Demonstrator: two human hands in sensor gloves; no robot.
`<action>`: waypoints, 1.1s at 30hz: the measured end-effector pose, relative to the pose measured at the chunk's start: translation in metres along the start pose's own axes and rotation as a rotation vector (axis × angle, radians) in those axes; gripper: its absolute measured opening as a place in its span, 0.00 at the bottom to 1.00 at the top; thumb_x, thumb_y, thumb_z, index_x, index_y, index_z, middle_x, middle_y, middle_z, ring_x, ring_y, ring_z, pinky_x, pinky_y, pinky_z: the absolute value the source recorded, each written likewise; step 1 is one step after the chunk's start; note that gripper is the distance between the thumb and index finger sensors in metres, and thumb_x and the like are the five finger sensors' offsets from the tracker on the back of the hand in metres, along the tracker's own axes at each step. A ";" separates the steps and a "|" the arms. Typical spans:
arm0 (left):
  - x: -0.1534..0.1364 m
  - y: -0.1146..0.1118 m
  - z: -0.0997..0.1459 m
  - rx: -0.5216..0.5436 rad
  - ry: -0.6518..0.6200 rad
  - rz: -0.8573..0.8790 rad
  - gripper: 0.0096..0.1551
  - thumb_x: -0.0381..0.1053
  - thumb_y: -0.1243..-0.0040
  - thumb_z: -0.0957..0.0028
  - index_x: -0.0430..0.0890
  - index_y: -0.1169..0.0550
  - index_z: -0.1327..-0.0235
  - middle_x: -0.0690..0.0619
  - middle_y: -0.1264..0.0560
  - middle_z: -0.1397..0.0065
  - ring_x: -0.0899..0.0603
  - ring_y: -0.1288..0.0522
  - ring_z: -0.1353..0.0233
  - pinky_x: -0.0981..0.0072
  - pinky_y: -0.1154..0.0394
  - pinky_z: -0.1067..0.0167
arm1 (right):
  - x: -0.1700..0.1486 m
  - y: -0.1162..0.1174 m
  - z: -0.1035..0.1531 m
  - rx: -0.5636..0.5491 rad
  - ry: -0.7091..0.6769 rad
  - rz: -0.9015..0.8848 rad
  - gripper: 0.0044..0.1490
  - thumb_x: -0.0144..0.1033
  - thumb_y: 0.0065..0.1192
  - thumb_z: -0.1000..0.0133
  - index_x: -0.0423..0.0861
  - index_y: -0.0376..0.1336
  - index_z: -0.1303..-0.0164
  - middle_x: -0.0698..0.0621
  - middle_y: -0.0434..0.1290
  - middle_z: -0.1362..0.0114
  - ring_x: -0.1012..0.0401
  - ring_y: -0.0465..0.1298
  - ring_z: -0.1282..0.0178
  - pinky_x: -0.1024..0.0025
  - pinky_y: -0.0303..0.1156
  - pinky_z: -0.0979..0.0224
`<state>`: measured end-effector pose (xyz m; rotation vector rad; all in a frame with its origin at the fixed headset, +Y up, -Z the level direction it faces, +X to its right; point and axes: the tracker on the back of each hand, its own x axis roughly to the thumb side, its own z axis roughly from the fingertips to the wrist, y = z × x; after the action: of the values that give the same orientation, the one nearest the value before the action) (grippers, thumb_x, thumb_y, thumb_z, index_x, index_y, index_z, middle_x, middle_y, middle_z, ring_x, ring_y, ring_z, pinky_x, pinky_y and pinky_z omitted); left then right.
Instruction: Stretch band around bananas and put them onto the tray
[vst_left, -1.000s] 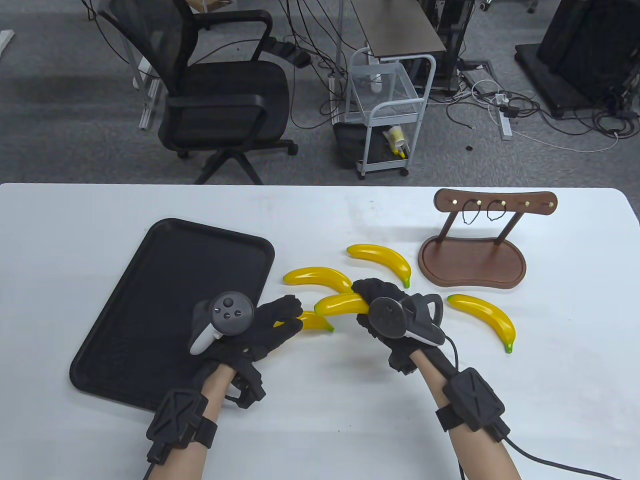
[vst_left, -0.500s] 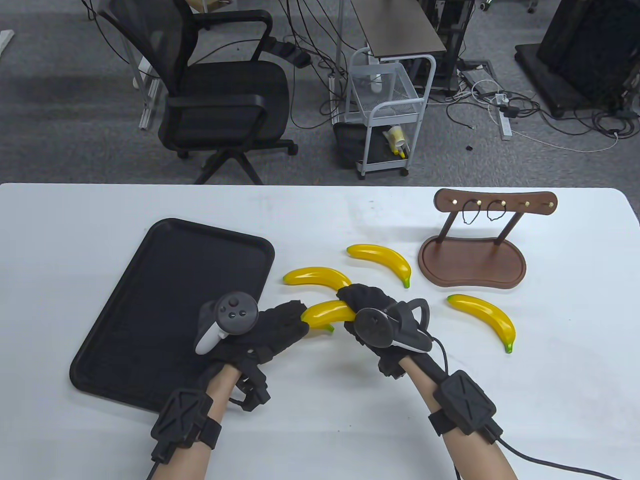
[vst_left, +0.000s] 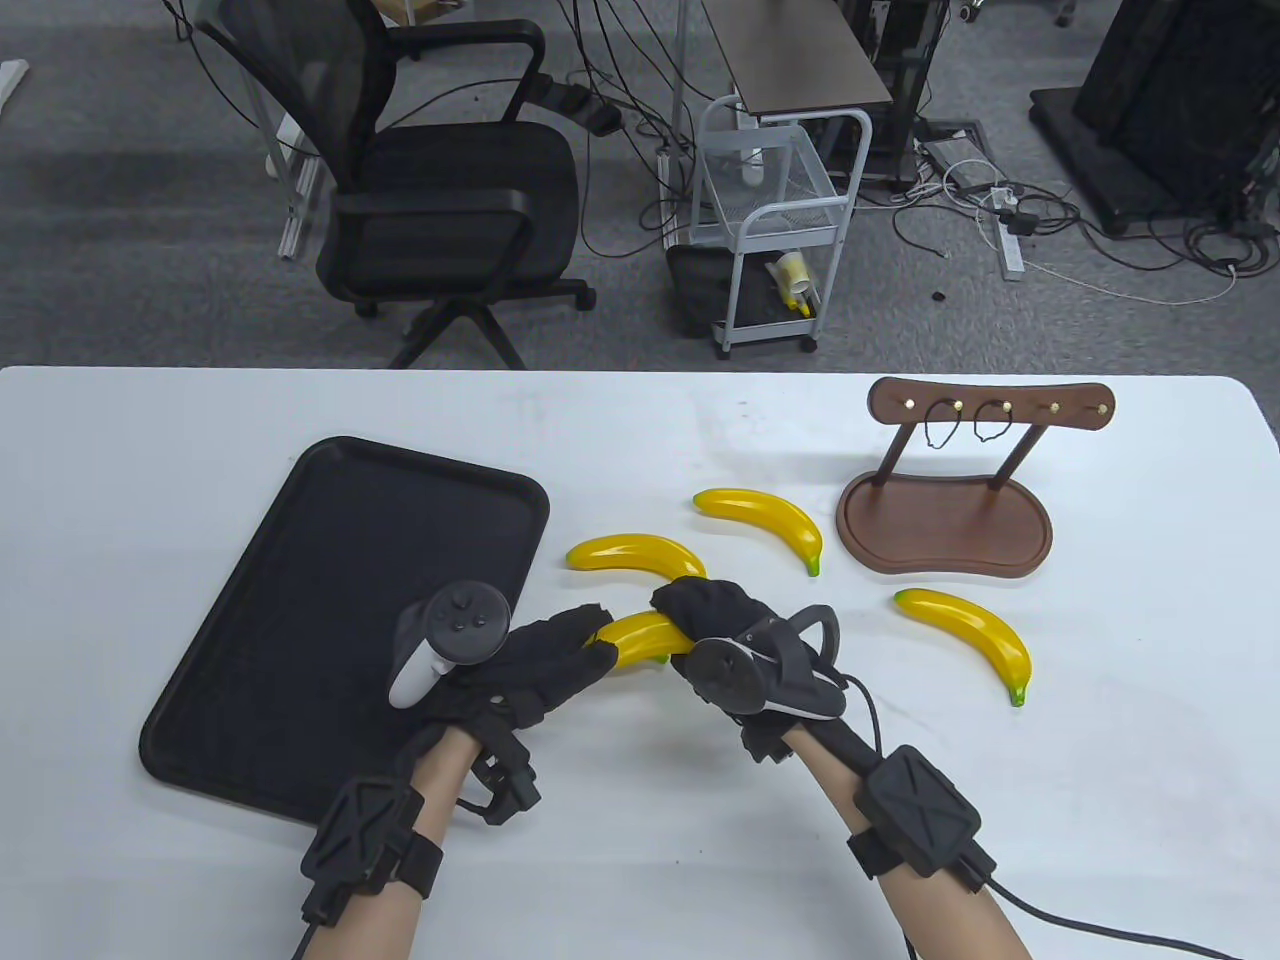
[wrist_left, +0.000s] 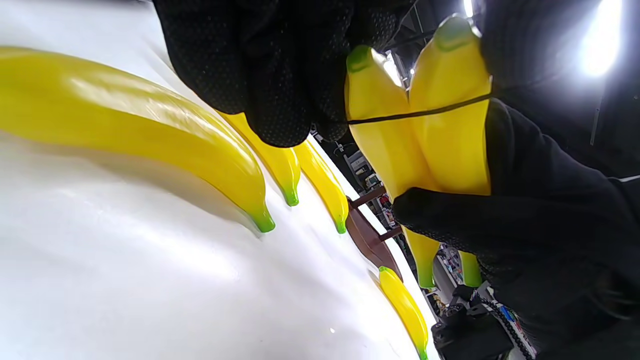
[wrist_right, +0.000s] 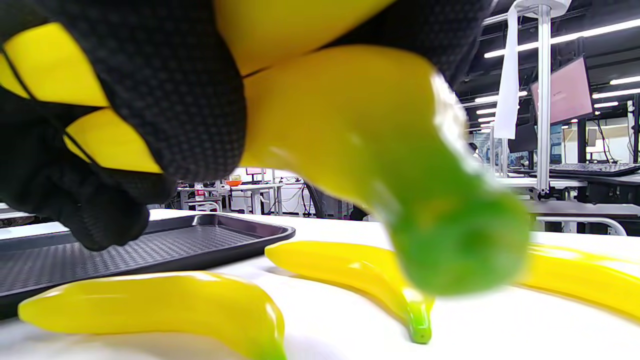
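Change: right hand (vst_left: 725, 625) in its black sensor glove has carried its glossy yellow plastic banana (vst_left: 640, 638) leftward since a second ago; this banana now lies against the second one held by the left hand (vst_left: 545, 660), and only one short yellow stretch shows between the gloves in the table view
Pair: in the left wrist view two yellow bananas (wrist_left: 425, 145) stand side by side, touching; a thin black elastic band (wrist_left: 420, 114) crosses both near their green tips
Left hand: fingers curled at the band and the end of the pair; whether the band fully circles both I cannot tell
Right hand: fingers wrapped round the middle of the pair, a firm hold
Place of the pair: lifted a little over the white table (vst_left: 640, 850), just beside the right edge of the black rectangular plastic tray (vst_left: 300, 590); not yet on it
Other bananas: three loose yellow bananas (vst_left: 640, 553) lie toward the table's far right, near the brown wooden hook stand (vst_left: 945, 520)
Meaning: gathering seems done; I judge the banding is in progress, then a short move left onto the tray
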<state>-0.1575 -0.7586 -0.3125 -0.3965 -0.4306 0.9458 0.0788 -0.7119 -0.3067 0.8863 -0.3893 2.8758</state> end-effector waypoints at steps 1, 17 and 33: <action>0.000 0.000 0.000 -0.002 0.000 0.005 0.50 0.72 0.50 0.42 0.38 0.36 0.18 0.42 0.27 0.20 0.35 0.23 0.24 0.40 0.32 0.24 | 0.001 0.000 0.000 -0.001 -0.003 0.001 0.44 0.41 0.80 0.52 0.46 0.60 0.27 0.47 0.71 0.25 0.48 0.77 0.33 0.56 0.78 0.34; 0.002 -0.003 0.000 -0.019 0.000 -0.024 0.50 0.71 0.48 0.40 0.38 0.37 0.17 0.40 0.29 0.18 0.33 0.25 0.22 0.38 0.33 0.23 | 0.023 0.002 0.001 -0.013 -0.063 0.028 0.44 0.39 0.80 0.52 0.45 0.60 0.27 0.45 0.71 0.25 0.48 0.77 0.32 0.55 0.79 0.34; 0.003 0.003 0.002 0.036 0.010 -0.048 0.50 0.72 0.44 0.39 0.41 0.38 0.16 0.43 0.30 0.17 0.35 0.26 0.22 0.41 0.34 0.22 | 0.013 0.001 0.000 0.080 -0.067 -0.125 0.48 0.41 0.72 0.46 0.44 0.52 0.19 0.42 0.62 0.18 0.44 0.69 0.25 0.46 0.70 0.29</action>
<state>-0.1591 -0.7541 -0.3113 -0.3566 -0.4115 0.9037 0.0677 -0.7130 -0.2994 0.9849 -0.2174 2.7700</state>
